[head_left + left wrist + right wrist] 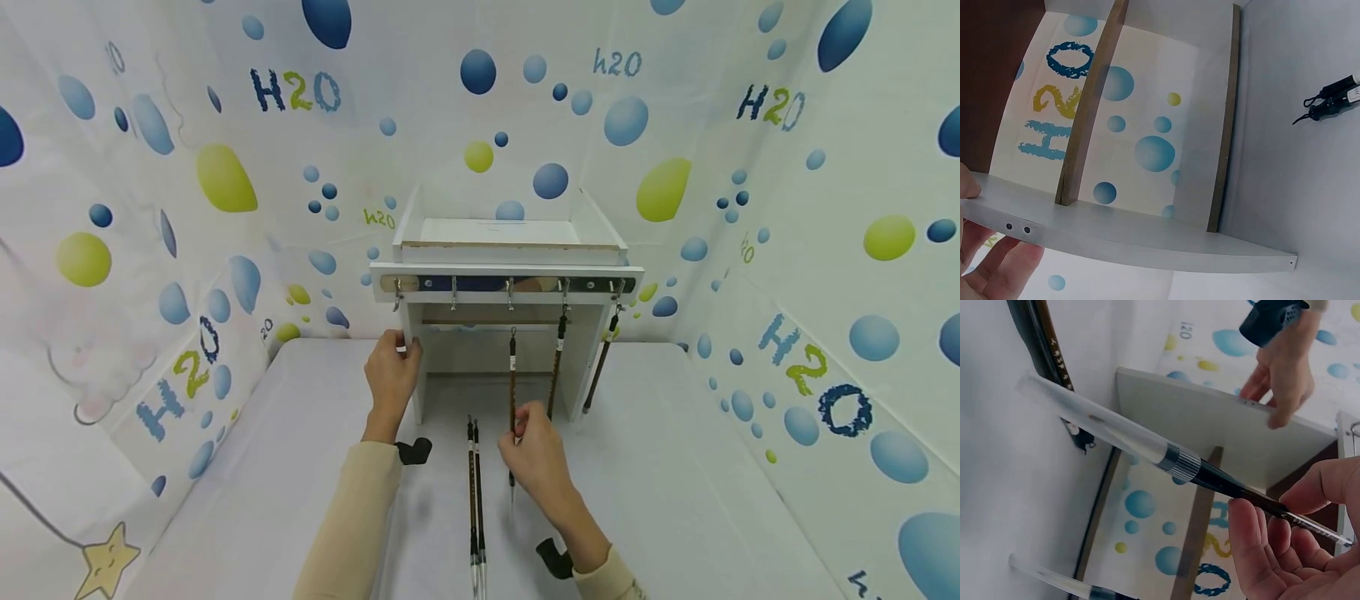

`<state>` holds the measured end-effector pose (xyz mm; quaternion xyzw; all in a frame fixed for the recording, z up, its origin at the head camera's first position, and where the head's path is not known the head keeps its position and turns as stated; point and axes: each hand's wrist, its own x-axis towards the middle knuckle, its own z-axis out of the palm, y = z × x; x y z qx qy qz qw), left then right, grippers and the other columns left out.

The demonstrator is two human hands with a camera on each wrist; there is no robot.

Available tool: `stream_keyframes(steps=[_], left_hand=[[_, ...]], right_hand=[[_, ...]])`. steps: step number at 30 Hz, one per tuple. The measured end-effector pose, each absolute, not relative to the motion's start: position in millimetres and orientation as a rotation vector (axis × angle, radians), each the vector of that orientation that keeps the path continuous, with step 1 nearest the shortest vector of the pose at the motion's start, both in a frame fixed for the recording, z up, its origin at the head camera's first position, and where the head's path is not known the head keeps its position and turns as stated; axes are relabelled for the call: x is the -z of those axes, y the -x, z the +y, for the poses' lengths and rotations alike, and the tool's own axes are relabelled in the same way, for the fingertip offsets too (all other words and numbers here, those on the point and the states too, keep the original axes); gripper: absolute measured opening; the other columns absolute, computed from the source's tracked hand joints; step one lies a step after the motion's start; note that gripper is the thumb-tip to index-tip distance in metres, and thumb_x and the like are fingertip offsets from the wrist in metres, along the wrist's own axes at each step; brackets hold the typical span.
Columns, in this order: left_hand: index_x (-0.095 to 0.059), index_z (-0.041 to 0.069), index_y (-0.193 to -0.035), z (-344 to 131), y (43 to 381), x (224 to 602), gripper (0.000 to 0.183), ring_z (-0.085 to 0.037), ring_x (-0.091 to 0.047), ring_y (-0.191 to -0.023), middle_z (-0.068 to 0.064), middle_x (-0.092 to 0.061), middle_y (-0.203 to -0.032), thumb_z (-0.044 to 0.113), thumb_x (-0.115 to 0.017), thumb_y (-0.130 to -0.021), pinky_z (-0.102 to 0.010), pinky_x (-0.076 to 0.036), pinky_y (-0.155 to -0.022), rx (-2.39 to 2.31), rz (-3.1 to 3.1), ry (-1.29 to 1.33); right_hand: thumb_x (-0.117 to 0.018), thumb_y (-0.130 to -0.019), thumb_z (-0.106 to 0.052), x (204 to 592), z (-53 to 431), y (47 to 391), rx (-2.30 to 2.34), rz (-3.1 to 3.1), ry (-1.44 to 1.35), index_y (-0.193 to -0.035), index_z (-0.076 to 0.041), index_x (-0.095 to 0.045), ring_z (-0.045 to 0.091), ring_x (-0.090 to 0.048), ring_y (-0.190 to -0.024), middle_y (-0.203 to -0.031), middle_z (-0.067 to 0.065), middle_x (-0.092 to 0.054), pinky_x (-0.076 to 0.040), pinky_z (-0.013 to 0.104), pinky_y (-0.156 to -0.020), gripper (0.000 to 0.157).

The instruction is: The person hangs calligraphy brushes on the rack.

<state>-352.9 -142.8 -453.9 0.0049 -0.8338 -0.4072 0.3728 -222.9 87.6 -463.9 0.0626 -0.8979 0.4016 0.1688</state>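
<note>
My right hand (534, 446) pinches a writing brush (513, 379) by its dark brown handle, between thumb and fingers. The brush stands upright in front of the white shelf (510, 258), its loop at the top below the hooks. In the right wrist view a clear cap (1100, 422) covers its pale bristles. My left hand (392, 375) grips the shelf's left side panel (1129, 228), thumb on the inner face and fingers outside. Two similar brushes hang from the right-hand hooks: one inner brush (557, 362) and one outer brush (602, 362).
Two more capped brushes (472, 483) lie side by side on the white table (322, 500), loops toward the shelf. Several metal hooks (453, 292) line the shelf's front rail. Patterned sheets (420, 83) with bubbles and lettering surround the table at the back and sides.
</note>
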Motion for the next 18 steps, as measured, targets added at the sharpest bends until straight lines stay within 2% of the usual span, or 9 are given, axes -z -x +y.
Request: stream_keyframes(steps=[18], left_hand=[[-0.067,-0.003,-0.102,-143,353,454,0.022,-0.037,-0.076,-0.082,-0.021,-0.073,-0.099,0.016,-0.067,-0.090,-0.054,-0.058,-0.074,1.055,-2.148,-0.009]], right_hand=[[-0.062,-0.081,0.000,437,88,233,-1.114,-2.451,-0.290,-0.106,-0.001,-0.054,0.012,-0.051,-0.065,-0.082,0.008,-0.058,-0.043,0.021,-0.052,0.026]])
